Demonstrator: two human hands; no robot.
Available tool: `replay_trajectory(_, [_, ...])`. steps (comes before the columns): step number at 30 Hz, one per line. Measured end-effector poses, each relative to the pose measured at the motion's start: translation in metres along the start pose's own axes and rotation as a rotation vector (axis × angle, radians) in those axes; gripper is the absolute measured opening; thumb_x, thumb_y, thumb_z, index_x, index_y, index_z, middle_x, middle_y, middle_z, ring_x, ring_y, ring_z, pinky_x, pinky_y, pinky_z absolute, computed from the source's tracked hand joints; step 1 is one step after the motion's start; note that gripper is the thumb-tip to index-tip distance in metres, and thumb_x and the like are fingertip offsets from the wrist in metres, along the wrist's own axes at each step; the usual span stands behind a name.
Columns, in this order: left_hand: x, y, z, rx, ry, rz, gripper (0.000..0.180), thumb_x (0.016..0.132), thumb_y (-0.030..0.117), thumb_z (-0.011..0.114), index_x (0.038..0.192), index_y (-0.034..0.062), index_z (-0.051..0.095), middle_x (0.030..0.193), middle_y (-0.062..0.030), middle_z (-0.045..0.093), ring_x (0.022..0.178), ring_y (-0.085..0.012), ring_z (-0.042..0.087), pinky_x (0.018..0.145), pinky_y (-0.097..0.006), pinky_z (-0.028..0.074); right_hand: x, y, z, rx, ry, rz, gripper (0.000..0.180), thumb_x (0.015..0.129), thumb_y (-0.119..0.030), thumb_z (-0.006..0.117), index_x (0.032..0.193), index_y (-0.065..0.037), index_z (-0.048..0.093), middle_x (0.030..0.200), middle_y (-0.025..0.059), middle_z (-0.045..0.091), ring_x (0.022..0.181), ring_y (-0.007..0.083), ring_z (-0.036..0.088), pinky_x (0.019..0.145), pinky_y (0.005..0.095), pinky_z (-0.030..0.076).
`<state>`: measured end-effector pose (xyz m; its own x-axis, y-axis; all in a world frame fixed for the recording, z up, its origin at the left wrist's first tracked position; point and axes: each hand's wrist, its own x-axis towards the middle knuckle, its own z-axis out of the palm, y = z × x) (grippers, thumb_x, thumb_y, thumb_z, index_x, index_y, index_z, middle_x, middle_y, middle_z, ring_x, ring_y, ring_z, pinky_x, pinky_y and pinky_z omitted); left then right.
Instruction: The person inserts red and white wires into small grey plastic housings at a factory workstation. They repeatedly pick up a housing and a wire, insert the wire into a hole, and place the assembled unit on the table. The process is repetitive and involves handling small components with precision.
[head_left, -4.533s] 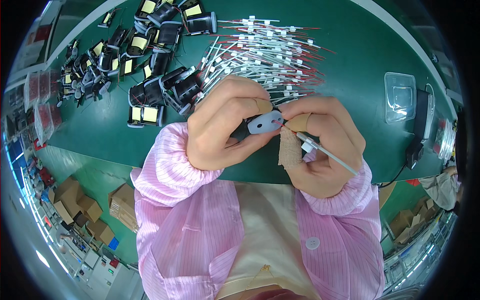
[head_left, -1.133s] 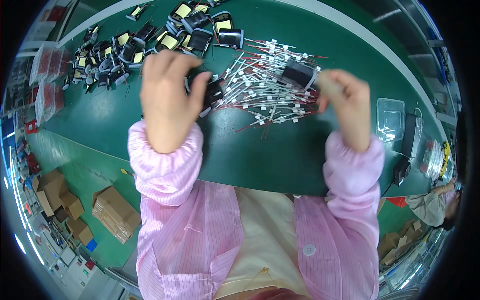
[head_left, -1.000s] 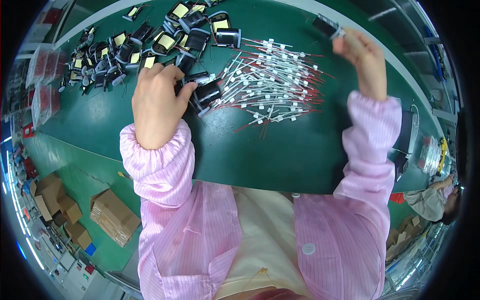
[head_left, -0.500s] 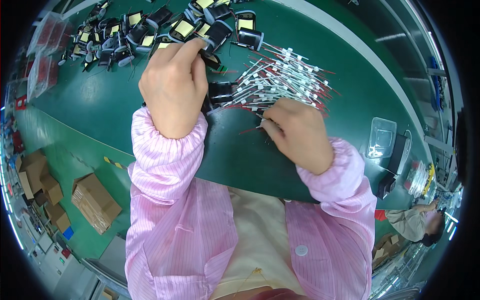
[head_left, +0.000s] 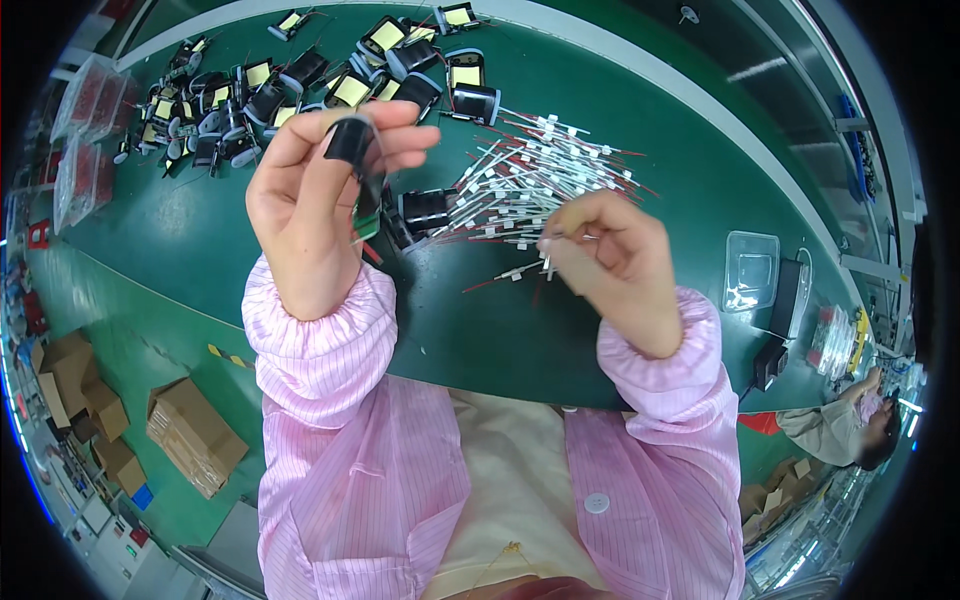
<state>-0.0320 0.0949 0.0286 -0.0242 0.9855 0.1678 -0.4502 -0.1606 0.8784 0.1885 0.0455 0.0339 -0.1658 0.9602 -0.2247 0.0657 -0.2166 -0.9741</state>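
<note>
Held up over the table in my left hand (head_left: 308,200) is a black wrapped battery pack (head_left: 349,140) with a small green circuit board and a red wire hanging below it. My thumb and fingers close round it. My right hand (head_left: 625,265) pinches a thin white connector wire (head_left: 547,262), mostly covered by the fingers. Beyond it lies a heap of white and red connector wires (head_left: 550,165). Another black wrapped pack (head_left: 425,210) rests between my hands, touching the heap's left side. A single loose wire (head_left: 516,273) lies just left of my right fingertips.
Many black packs with yellow patches (head_left: 350,90) are spread over the far left of the green table (head_left: 480,350). A clear plastic tray (head_left: 750,270) and a black device (head_left: 770,365) stand at right. Cardboard boxes (head_left: 195,435) sit on the floor; another person (head_left: 840,430) is at far right.
My left hand has come back from the far packs, turned palm up, with a black pack in it. My right hand has lifted slightly and rolled open-side up, pinching a wire.
</note>
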Motion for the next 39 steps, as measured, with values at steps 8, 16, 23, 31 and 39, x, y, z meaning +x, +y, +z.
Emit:
replay_trajectory(8, [-0.004, -0.021, -0.003, -0.172, -0.207, -0.137, 0.023, 0.085, -0.001, 0.057, 0.108, -0.0027, 0.054, 0.091, -0.0137, 0.059, 0.077, -0.0188, 0.059, 0.071, -0.038, 0.057, -0.018, 0.019, -0.023, 0.646, -0.094, 0.049, 0.006, 0.089, -0.003, 0.058, 0.095, -0.002, 0.057, 0.09, 0.0065, 0.063, 0.078, 0.0093, 0.056, 0.066, 0.0224, 0.041])
replay_trajectory(16, [-0.007, -0.023, 0.007, -0.318, -0.385, -0.469, 0.022, 0.089, -0.003, 0.048, 0.109, 0.0026, 0.05, 0.104, -0.0215, 0.054, 0.069, -0.0216, 0.058, 0.047, -0.026, 0.046, -0.022, 0.026, -0.018, 0.498, -0.082, 0.048, 0.006, 0.089, -0.003, 0.06, 0.093, 0.0, 0.063, 0.087, 0.0055, 0.063, 0.077, 0.0104, 0.057, 0.07, 0.0249, 0.044])
replay_trajectory(23, [-0.006, -0.016, 0.012, 0.463, -0.665, -0.19, 0.023, 0.073, 0.008, 0.072, 0.096, 0.0045, 0.07, 0.107, -0.0105, 0.054, 0.083, -0.0165, 0.055, 0.07, -0.027, 0.045, -0.027, 0.023, -0.011, 0.197, -0.061, 0.001, 0.006, 0.085, 0.0, 0.066, 0.09, 0.001, 0.063, 0.078, 0.0017, 0.062, 0.067, 0.0078, 0.059, 0.069, 0.025, 0.049])
replay_trajectory(31, [-0.022, -0.03, 0.027, 0.769, -0.707, 0.049, 0.016, 0.068, 0.006, 0.081, 0.077, 0.0035, 0.068, 0.106, -0.0143, 0.054, 0.081, -0.0236, 0.059, 0.067, -0.032, 0.048, -0.029, 0.025, -0.004, 0.191, 0.123, -0.018, 0.007, 0.082, 0.005, 0.067, 0.087, 0.003, 0.062, 0.078, 0.005, 0.064, 0.065, 0.0095, 0.064, 0.058, 0.0224, 0.051])
replay_trajectory(39, [-0.028, -0.038, 0.029, 0.73, -0.637, 0.034, 0.015, 0.07, 0.005, 0.079, 0.08, 0.0039, 0.068, 0.106, -0.0134, 0.054, 0.077, -0.0216, 0.059, 0.063, -0.029, 0.048, -0.029, 0.024, 0.004, 0.283, 0.19, 0.044, 0.008, 0.083, 0.002, 0.069, 0.087, 0.004, 0.063, 0.08, 0.0081, 0.066, 0.068, 0.0137, 0.067, 0.056, 0.024, 0.053])
